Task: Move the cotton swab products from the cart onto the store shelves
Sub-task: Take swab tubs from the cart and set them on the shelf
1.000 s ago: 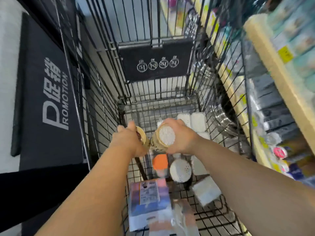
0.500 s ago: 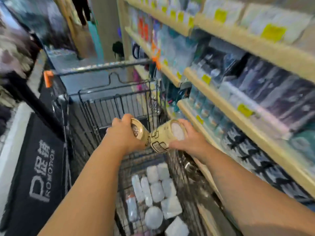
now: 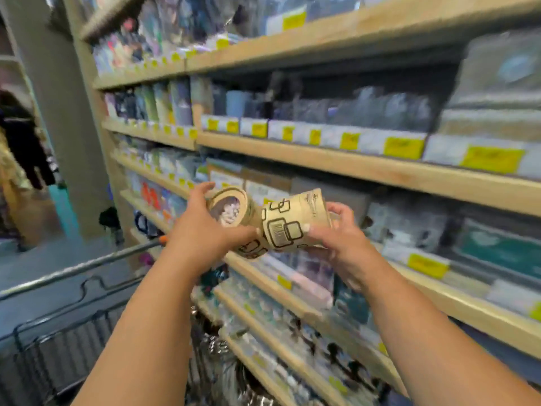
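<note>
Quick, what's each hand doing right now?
Left hand: holding a beige cotton swab tub, round end facing the camera.
Right hand: holding a second beige tub, tilted sideways.

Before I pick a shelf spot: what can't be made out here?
Head view throughout.
Price tags: print lost to motion blur.
Far end of the right tub: covered by the right hand.
Side print of the left tub: under the left hand.
Cart contents: behind the left forearm, blurred.

Blurred store aisle, tiers of light wooden shelves filling the right side, yellow price tags along their front edges, packaged goods stacked behind, grey pillar left, grey floor, dark clothing hanging far left.
</note>
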### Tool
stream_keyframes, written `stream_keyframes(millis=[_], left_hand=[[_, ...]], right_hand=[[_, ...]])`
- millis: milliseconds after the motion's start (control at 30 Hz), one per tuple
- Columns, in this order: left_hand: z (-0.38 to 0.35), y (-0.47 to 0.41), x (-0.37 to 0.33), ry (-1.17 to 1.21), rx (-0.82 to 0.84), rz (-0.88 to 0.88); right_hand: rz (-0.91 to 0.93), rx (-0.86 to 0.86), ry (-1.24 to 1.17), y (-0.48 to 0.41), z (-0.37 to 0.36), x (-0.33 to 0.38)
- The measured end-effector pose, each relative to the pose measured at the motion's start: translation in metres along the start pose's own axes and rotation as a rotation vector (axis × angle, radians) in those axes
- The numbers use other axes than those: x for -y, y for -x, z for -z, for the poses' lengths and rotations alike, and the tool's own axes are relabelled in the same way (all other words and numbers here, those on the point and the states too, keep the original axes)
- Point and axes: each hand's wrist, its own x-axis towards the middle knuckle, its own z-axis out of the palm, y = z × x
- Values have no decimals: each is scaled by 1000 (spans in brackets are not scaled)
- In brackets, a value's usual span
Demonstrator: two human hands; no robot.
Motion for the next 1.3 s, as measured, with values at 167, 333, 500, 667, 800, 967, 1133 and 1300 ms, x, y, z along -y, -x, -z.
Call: stream_keyframes(millis=[167,333,500,667,800,967,1133,1300], left_hand=[[-23,-2,-63,179,21,-130],[-44,-3,-107,357,99,-178],[-73,2,-150,625,268,-201],[-113,10,-189,701,465,-204],[-142,21,-215,708,564,-269],[-171,37,-246,734,594,-369],[-194,51,-266,763,591,-386],[-208,56,-279,765,619,-353]], right_hand=[[127,-67,10,30,35,67],[238,-133,-10,56,60,114],[324,-188,-50,87,84,156],[414,-390,-5,120,111,188],[477,-533,89,147,132,210],[588,-692,242,178,166,240],[597,-914,614,200,196,253],[501,-1086,836,203,214,266]])
